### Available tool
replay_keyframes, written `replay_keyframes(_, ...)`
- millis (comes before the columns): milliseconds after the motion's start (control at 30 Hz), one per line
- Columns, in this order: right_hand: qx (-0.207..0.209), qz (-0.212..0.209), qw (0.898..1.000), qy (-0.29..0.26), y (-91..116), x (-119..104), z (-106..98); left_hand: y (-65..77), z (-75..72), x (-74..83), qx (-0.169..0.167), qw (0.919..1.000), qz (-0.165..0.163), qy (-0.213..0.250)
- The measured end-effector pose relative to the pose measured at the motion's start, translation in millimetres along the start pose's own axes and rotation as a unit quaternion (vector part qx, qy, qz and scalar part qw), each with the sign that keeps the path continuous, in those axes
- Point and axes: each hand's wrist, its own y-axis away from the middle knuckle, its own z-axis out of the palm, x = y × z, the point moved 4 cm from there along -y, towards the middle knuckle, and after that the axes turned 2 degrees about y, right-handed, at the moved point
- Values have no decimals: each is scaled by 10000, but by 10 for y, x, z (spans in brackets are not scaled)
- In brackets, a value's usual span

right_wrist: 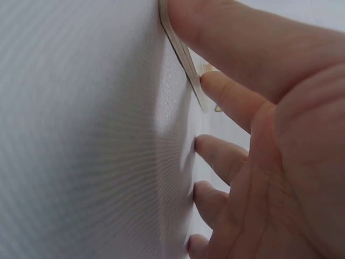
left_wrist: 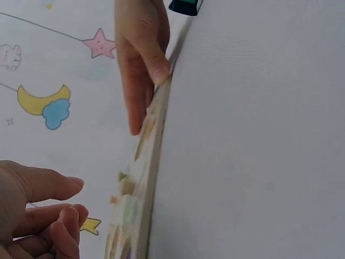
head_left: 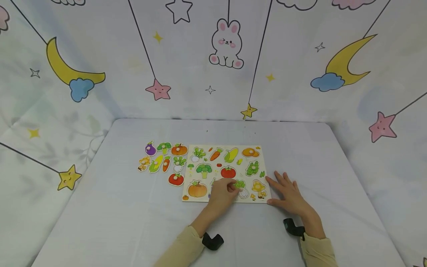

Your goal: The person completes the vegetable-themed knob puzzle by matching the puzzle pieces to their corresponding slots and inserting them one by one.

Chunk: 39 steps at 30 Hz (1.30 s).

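My left hand point(head_left: 222, 193) hovers over the front middle of a cream vegetable puzzle board point(head_left: 217, 198). Its fingertips are close to the leafy green bok choy point(head_left: 239, 184). In the left wrist view, a gap shows between the thumb point(left_wrist: 67, 186) and bent fingers, and I see nothing held there. Spread out at the board's right edge, my right hand point(head_left: 290, 196) has its thumb point(right_wrist: 199, 21) and index finger touching that edge. Its other fingertips rest on the table. The left hand hides part of the board, including most of one picture beside the pumpkin.
Left of the board lie several loose vegetable pieces, among them an eggplant point(head_left: 151, 149), a corn piece point(head_left: 155, 164) and a tomato point(head_left: 175, 179). The white table point(head_left: 133, 222) meets a printed cloth backdrop point(head_left: 190, 74) at its far edge. Each wrist wears a black camera point(head_left: 212, 241).
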Motion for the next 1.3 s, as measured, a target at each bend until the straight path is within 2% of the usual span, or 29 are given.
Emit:
replay_keyframes(100,-5,10,10000,-21,1,4,-8,47,-226,-22,223,9996,23,175)
replay_keyframes(200,-8,13,10000,-4,-1,12,-10,63,-511,-77,650,9977,64,203)
replay_keyframes(267,-14,36,10000,1,-6,17,-7,68,-724,-143,1011,9948,-38,108)
replay_keyframes(367,-20,67,10000,-12,-9,20,-2,77,-1035,-297,1543,9877,-217,-133)
replay_keyframes(467,10,51,10000,-25,-9,17,4,100,-1292,-493,1928,9793,-485,-377)
replay_keyframes(600,35,9,10000,-61,-5,9,12,135,-1518,-754,2154,9706,-898,-584)
replay_keyframes(733,11,0,10000,-66,-6,9,22,163,-1623,-976,2111,9653,-1392,-651)
replay_keyframes(867,3,-14,10000,-62,-9,10,31,171,-1634,-1100,1885,9658,-1664,-629)
replay_keyframes(1067,1,-39,10000,-33,-9,1,30,154,-1583,-1169,1668,9684,-1739,-650)
replay_keyframes(1300,4,-11,10000,18,0,-2,17,122,-1554,-1165,1671,9682,-1591,-969)
